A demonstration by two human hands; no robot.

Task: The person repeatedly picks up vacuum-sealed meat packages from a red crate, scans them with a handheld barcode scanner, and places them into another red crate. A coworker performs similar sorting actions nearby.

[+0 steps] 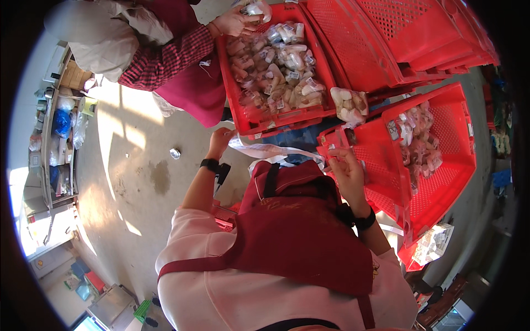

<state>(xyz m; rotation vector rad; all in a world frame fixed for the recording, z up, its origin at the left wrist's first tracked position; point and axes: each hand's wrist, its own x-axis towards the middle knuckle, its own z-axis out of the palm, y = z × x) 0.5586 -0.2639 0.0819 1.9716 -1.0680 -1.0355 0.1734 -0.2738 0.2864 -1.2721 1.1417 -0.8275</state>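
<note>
A long white strip of labels [269,149] is stretched in front of my apron. My left hand [220,142] pinches its left end, and my right hand [345,169] has its fingers at the right end, beside a red crate. Above the strip stands a red plastic crate [285,117] filled with bagged produce [290,74] bearing labels. One clear bag of pale produce [349,103] rests at this crate's right corner. To the right, a tilted red crate [453,173] holds more labelled bags [418,140].
A co-worker [174,62] in a checked sleeve reaches over the full crate, a hand on a bag. Stacked red crates [397,41] rise at the upper right. Shelving [49,149] with supplies lines the left wall. A crumpled shiny item [175,153] lies on the floor.
</note>
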